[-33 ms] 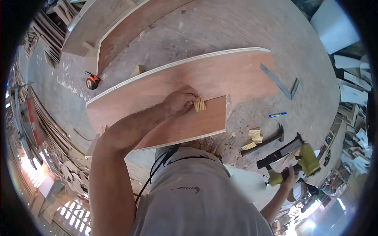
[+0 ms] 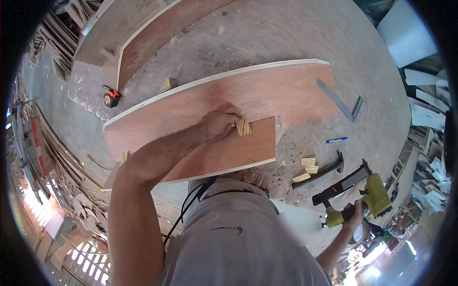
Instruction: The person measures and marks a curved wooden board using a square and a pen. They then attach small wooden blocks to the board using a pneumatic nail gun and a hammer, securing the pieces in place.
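My left hand (image 2: 220,125) reaches across a reddish plywood panel (image 2: 291,86). Its fingers are closed on a small wood block (image 2: 244,126) with striped grain. The block stands where this panel meets a shorter plywood piece (image 2: 238,148) on the near side. Off to the right, my right hand (image 2: 354,214) is wrapped round the handle of a yellow-green and black nail gun (image 2: 379,194). The gun is held near the table's right front edge, its long black magazine (image 2: 338,188) pointing leftward. Part of the block is hidden behind my left fingers.
On the worktable (image 2: 296,38) lie a metal square (image 2: 338,100), a blue pen (image 2: 337,140), a hammer (image 2: 324,171) and several wood blocks (image 2: 309,164). An orange tape measure (image 2: 111,97) sits far left. Another curved plywood piece (image 2: 143,47) stands at the back.
The nail gun in my right hand has shifted very slightly to the right. My left hand and the wood block look nearly unmoved.
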`<state>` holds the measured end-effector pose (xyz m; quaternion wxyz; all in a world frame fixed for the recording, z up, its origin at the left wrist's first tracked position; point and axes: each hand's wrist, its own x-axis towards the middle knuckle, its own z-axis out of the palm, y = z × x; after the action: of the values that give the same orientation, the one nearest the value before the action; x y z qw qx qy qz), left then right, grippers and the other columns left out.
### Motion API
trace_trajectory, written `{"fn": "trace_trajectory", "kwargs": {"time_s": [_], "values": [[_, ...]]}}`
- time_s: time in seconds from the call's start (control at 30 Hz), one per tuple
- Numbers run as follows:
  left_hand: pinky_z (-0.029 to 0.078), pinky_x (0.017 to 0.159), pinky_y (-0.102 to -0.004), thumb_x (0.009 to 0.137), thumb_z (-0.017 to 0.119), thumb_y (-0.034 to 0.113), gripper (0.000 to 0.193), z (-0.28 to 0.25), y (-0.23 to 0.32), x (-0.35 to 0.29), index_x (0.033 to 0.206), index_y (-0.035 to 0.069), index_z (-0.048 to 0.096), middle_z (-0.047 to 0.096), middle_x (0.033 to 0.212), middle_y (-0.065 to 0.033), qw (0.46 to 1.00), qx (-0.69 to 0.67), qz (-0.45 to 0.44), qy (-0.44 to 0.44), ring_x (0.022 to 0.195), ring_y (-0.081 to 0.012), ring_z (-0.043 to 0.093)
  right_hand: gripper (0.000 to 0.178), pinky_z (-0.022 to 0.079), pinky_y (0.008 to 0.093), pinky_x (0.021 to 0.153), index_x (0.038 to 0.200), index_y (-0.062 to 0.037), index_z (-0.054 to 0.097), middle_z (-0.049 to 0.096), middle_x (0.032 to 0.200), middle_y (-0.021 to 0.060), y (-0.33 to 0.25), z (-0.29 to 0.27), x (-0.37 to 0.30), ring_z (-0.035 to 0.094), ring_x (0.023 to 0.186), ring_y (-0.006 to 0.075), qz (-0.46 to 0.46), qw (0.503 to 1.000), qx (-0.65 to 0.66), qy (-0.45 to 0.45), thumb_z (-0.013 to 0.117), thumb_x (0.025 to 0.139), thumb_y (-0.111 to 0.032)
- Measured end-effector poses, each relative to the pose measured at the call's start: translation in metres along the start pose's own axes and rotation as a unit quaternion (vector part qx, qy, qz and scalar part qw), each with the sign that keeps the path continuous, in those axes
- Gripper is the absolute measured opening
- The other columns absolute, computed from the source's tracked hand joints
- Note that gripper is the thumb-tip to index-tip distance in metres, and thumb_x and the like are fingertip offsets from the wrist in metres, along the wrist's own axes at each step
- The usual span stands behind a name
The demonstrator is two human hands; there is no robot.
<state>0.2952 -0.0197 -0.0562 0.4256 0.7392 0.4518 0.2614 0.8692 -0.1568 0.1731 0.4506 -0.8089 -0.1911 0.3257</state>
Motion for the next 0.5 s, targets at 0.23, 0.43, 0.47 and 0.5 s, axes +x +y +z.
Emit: {"fn": "trace_trajectory", "kwargs": {"time_s": [0.23, 0.43, 0.47, 0.5], "values": [[0.048, 0.102, -0.0387, 0.085, 0.064, 0.007, 0.031, -0.012, 0.006, 0.017, 0.112, 0.018, 0.074, 0.064, 0.119, -0.0037, 0.993, 0.074, -0.012, -0.095, 0.121, -0.0283, 0.056, 0.051, 0.055, 0.0305, 0.067, 0.124, 0.0027, 0.055, 0.069, 0.085, 0.0123, -0.160, 0.179, -0.060, 0.069, 0.074, 0.0195, -0.100, 0.923, -0.241, -0.282, 0.077, 0.079, -0.006], [0.040, 0.106, -0.0433, 0.085, 0.065, 0.015, 0.028, -0.013, -0.007, 0.009, 0.110, 0.023, 0.075, 0.065, 0.119, 0.0034, 0.987, 0.128, 0.053, -0.080, 0.123, -0.0219, 0.053, 0.041, 0.055, 0.0270, 0.064, 0.118, 0.0045, 0.059, 0.069, 0.088, 0.0107, -0.214, 0.332, -0.079, 0.068, 0.072, 0.0148, -0.062, 0.762, -0.430, -0.480, 0.077, 0.082, -0.005], [0.040, 0.105, -0.0426, 0.086, 0.064, 0.016, 0.028, -0.009, -0.010, 0.010, 0.111, 0.024, 0.074, 0.065, 0.120, 0.0041, 0.986, 0.138, 0.040, -0.084, 0.122, -0.0217, 0.053, 0.040, 0.055, 0.0266, 0.064, 0.117, 0.0047, 0.059, 0.069, 0.089, 0.0101, -0.216, 0.351, -0.083, 0.067, 0.072, 0.0138, -0.047, 0.736, -0.456, -0.499, 0.077, 0.083, -0.005], [0.041, 0.104, -0.0420, 0.086, 0.064, 0.018, 0.029, -0.011, -0.007, 0.011, 0.112, 0.025, 0.074, 0.066, 0.121, 0.0048, 0.985, 0.145, 0.024, -0.093, 0.122, -0.0216, 0.053, 0.040, 0.055, 0.0268, 0.064, 0.118, 0.0047, 0.059, 0.068, 0.090, 0.0094, -0.216, 0.372, -0.088, 0.067, 0.071, 0.0133, -0.030, 0.709, -0.476, -0.520, 0.077, 0.083, -0.005]]}}
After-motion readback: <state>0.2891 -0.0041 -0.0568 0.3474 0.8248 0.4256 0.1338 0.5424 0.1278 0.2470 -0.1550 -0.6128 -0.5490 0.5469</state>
